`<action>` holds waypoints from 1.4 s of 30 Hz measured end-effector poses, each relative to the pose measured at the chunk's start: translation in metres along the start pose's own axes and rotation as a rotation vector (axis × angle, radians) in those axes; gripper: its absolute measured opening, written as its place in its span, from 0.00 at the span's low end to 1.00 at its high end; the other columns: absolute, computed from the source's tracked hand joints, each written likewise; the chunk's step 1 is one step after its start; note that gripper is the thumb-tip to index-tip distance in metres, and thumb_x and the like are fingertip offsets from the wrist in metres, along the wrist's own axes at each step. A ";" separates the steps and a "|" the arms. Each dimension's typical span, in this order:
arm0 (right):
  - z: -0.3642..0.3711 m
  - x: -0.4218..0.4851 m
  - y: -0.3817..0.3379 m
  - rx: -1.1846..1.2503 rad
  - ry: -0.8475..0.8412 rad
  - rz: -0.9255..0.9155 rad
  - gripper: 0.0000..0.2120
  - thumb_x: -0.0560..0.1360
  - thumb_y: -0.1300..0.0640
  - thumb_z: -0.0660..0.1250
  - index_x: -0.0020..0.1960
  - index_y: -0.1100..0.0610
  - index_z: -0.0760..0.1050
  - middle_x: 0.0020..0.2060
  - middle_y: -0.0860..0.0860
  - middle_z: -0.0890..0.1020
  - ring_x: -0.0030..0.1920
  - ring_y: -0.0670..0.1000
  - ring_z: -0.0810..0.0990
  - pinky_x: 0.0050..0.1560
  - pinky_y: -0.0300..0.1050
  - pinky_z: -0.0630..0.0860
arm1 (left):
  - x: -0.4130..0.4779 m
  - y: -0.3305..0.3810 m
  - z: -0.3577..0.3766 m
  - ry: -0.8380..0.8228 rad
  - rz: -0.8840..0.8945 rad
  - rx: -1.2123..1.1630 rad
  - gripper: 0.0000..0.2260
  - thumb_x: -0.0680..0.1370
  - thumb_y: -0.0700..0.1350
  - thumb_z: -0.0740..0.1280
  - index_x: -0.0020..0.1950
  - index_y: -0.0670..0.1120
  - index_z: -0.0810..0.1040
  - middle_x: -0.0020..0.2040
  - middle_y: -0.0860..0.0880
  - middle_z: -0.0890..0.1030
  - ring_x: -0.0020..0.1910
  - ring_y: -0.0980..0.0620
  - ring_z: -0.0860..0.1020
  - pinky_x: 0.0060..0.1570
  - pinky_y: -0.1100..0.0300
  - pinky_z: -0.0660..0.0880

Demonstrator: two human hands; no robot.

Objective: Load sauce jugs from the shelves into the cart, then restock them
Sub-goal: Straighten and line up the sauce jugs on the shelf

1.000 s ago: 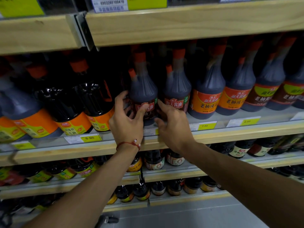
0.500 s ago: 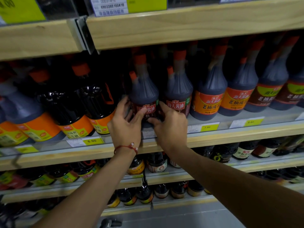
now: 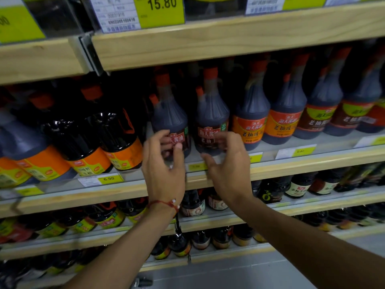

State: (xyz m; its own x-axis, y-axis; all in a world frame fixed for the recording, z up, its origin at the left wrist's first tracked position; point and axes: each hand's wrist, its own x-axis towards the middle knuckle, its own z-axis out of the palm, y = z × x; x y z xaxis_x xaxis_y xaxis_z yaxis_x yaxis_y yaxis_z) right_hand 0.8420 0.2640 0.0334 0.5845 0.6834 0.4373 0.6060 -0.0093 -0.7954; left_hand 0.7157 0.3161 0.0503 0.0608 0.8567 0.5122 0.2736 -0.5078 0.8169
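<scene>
Asking: where does the soy sauce jug (image 3: 169, 119) with the dark red label stand?

Answering: Upright at the front of the wooden shelf (image 3: 291, 163), orange cap on top.

Asking: And the hands?

Answering: The left hand (image 3: 162, 165) is directly in front of that jug, fingers curved, with the thumb tip lying over the label. Whether it really grips the jug I cannot tell, because the frame is blurred there. The right hand (image 3: 228, 163) is just right of the jug, low before a second jug (image 3: 211, 117) of the same kind. Its fingers are spread, loose and blurred, the thumb points back toward the first jug, and it holds nothing.

Asking: What else sits around the jug?

Answering: Further right, past the second jug, runs a row of orange-label jugs (image 3: 250, 124). Left of the jug stand glossy dark bottles (image 3: 116, 140) with orange bands. Below and left of it, a yellow price tag (image 3: 109, 178) reads 6.90. High above it, an upper tag (image 3: 159, 9) reads 15.80. Beneath it, small dark bottles (image 3: 192, 205) fill the lower shelves, and a red string bracelet (image 3: 164, 203) circles the left wrist.
</scene>
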 end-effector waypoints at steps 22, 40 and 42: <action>-0.003 0.032 0.010 -0.150 -0.021 0.108 0.35 0.70 0.52 0.81 0.73 0.51 0.70 0.66 0.50 0.78 0.64 0.55 0.78 0.61 0.56 0.77 | 0.025 0.010 0.048 -0.151 -0.200 -0.225 0.23 0.78 0.38 0.72 0.72 0.43 0.74 0.67 0.44 0.79 0.57 0.73 0.75 0.55 0.74 0.74; -0.007 0.036 0.011 -0.081 -0.022 0.121 0.29 0.70 0.52 0.80 0.68 0.50 0.73 0.58 0.48 0.83 0.59 0.52 0.82 0.57 0.58 0.80 | 0.044 0.036 0.043 -0.084 -0.072 -0.114 0.24 0.75 0.45 0.76 0.71 0.47 0.76 0.57 0.58 0.78 0.50 0.71 0.78 0.53 0.69 0.78; -0.006 0.037 0.010 -0.076 -0.008 0.129 0.28 0.70 0.52 0.81 0.66 0.49 0.73 0.57 0.48 0.84 0.58 0.52 0.82 0.57 0.57 0.80 | 0.047 0.035 0.043 -0.082 -0.015 -0.042 0.25 0.75 0.52 0.74 0.71 0.52 0.76 0.59 0.54 0.83 0.53 0.66 0.80 0.56 0.56 0.81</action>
State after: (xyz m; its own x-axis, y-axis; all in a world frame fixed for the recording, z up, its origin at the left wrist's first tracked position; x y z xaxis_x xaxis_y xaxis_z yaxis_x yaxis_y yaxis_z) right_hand 0.8728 0.2847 0.0435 0.6562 0.6787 0.3299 0.5655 -0.1529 -0.8104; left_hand 0.7698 0.3426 0.0917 0.1361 0.8678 0.4779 0.2346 -0.4969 0.8355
